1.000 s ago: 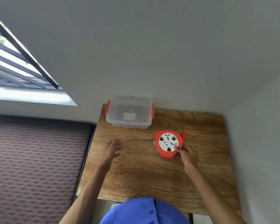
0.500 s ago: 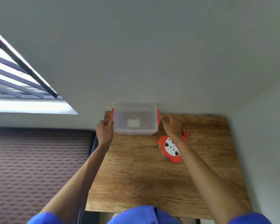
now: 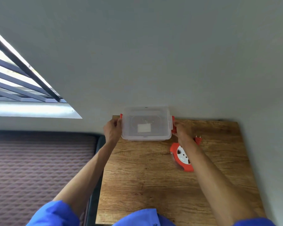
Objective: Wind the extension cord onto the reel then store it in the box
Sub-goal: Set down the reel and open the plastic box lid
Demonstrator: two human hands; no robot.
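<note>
A clear plastic box (image 3: 146, 123) with a lid and red side latches stands at the far edge of the wooden table (image 3: 153, 185), against the wall. My left hand (image 3: 112, 130) grips its left latch side. My right hand (image 3: 180, 129) holds the red latch on its right side. The red and white cord reel (image 3: 180, 156) lies flat on the table to the right, partly hidden under my right forearm. Its red plug (image 3: 198, 139) pokes out beyond the reel.
A grey wall runs behind and to the right of the table. A quilted brown mattress (image 3: 39, 168) lies left of the table. A barred window (image 3: 20, 82) is at the upper left.
My right hand let go of the reel and moved to the box's right latch. My left hand rose from the table to the box's left side.
</note>
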